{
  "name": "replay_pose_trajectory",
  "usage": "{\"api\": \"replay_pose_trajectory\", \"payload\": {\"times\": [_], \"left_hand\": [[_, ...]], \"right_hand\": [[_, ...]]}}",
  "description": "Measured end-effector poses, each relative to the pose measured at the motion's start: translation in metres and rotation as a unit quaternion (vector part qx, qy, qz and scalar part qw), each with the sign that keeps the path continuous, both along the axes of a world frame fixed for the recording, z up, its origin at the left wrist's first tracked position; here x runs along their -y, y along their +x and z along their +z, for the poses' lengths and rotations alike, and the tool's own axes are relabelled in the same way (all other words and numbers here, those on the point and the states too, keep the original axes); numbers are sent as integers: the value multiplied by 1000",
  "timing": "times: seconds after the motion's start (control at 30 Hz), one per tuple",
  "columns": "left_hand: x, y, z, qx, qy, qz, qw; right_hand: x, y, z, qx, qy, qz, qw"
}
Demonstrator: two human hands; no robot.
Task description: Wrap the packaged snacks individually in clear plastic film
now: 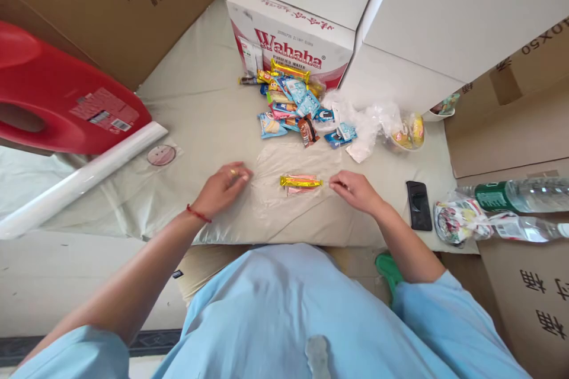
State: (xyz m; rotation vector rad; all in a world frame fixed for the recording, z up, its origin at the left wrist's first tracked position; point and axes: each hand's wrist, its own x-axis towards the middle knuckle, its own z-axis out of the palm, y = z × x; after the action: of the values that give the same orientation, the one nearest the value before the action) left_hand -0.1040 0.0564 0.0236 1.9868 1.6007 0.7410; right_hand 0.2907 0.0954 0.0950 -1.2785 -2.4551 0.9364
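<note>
A sheet of clear plastic film (267, 192) lies on the covered table in front of me. Near its middle rests a yellow-wrapped snack bar (301, 182), on top of a pinkish packet (302, 192) that is partly hidden. My left hand (222, 189), with a red cord at the wrist, has thumb and fingertips closed at the film's left edge. On the other side, my right hand (355, 190) is pinched at the film's right side, just beyond the bar's right end. Neither hand touches the bar.
Behind the film is a pile of snack packets (293, 100) against a Wahaha carton (288, 41). A plastic bag (368, 124), phone (418, 205) and bottles (528, 195) are at right. A film roll (84, 177) and red jug (66, 95) stand left.
</note>
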Motion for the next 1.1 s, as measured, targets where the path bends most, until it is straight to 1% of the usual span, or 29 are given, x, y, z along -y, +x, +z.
{"api": "replay_pose_trajectory", "payload": {"times": [0.07,0.1,0.13,0.17,0.23,0.27,0.3,0.33,0.37,0.43,0.5,0.53,0.6,0.67,0.73,0.77,0.8,0.83,0.87,0.9,0.93,0.97,1.0,1.03,1.1], "left_hand": [[-12,0,15,8,35,76,996],[-13,0,22,12,53,89,995],[-10,2,29,16,69,74,995],[-4,4,34,19,77,35,996],[16,12,36,9,81,-75,994],[27,17,33,-8,77,-121,990],[38,23,27,-30,75,-149,986],[48,28,20,-49,74,-150,985],[54,34,13,-65,73,-138,986],[58,45,-2,-83,61,-98,990],[47,51,-12,-76,46,-39,995],[37,51,-16,-65,40,3,997],[16,48,-18,-39,25,110,993],[0,40,-16,-25,20,223,974],[-2,34,-7,-25,51,308,950],[3,34,-2,-29,82,328,941],[11,37,5,-36,116,328,937],[21,43,11,-45,148,306,939],[32,52,17,-56,168,257,950],[41,64,22,-68,178,188,964],[48,78,26,-80,167,103,977],[51,92,28,-90,149,26,984],[51,106,29,-101,130,-29,986],[47,119,29,-111,112,-59,986],[33,137,25,-133,75,-70,986]], "right_hand": [[-27,-9,0,6,-25,-25,999],[-38,-14,-3,7,-44,-35,998],[-46,-18,-6,6,-65,-42,997],[-52,-21,-11,3,-84,-46,995],[-59,-24,-19,-8,-112,-49,992],[-60,-25,-22,-14,-120,-51,991],[-60,-25,-25,-19,-127,-52,990],[-59,-25,-28,-22,-133,-54,989],[-59,-24,-30,-25,-140,-58,988],[-59,-24,-33,-25,-153,-67,986],[-61,-24,-35,-18,-156,-75,985],[-63,-25,-35,-10,-155,-78,985],[-66,-25,-35,12,-150,-83,985],[-67,-25,-36,40,-145,-91,984],[-68,-25,-38,60,-141,-99,983],[-68,-24,-39,65,-140,-102,983],[-67,-24,-41,67,-139,-104,982],[-67,-24,-43,67,-138,-105,983],[-67,-24,-44,66,-137,-104,983],[-66,-23,-45,67,-136,-103,983],[-66,-23,-46,70,-136,-102,983],[-67,-23,-45,76,-136,-100,983],[-68,-24,-44,87,-134,-97,982],[-69,-24,-41,102,-131,-90,982],[-73,-26,-31,151,-115,-60,980]]}}
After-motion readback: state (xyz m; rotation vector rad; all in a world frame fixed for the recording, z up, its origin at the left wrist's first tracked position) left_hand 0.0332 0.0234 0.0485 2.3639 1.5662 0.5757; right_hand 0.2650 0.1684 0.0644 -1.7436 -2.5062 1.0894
